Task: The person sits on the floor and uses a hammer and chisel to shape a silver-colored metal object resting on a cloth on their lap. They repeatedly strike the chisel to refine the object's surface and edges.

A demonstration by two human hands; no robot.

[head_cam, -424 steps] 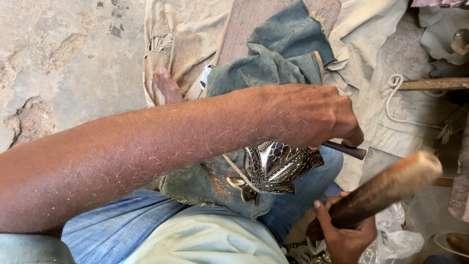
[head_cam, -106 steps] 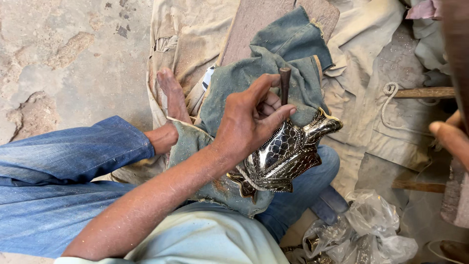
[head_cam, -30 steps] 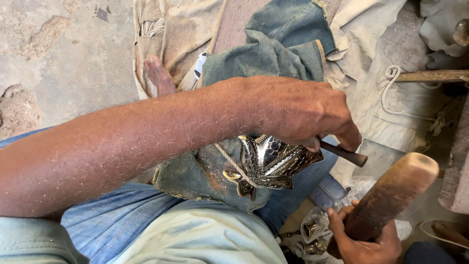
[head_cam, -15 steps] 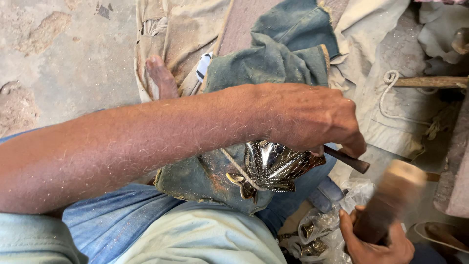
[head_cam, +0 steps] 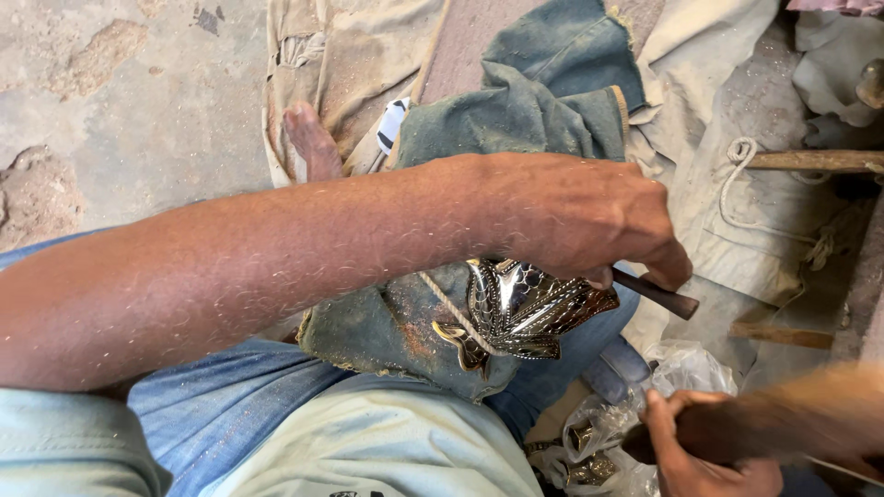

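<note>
Reaching across mid-frame, the left hand (head_cam: 580, 216) has its grip closed on a dark chisel (head_cam: 658, 294), pressed over a shiny embossed metal piece (head_cam: 525, 308) at centre. That piece lies on a folded green cloth (head_cam: 497, 120) over the lap. Lower right, the right hand (head_cam: 700, 446) is clenched round a blurred wooden mallet (head_cam: 792, 423). Nearby sit a clear plastic bag (head_cam: 681, 368) and a bare foot (head_cam: 308, 143), upper left of centre.

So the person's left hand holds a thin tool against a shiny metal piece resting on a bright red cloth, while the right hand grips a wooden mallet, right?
Not quite. In the head view the cloth under the shiny metal piece is dusty blue-green, not bright red. The rest holds: the left hand holds the thin tool against it, and the right hand grips the wooden mallet.
</note>
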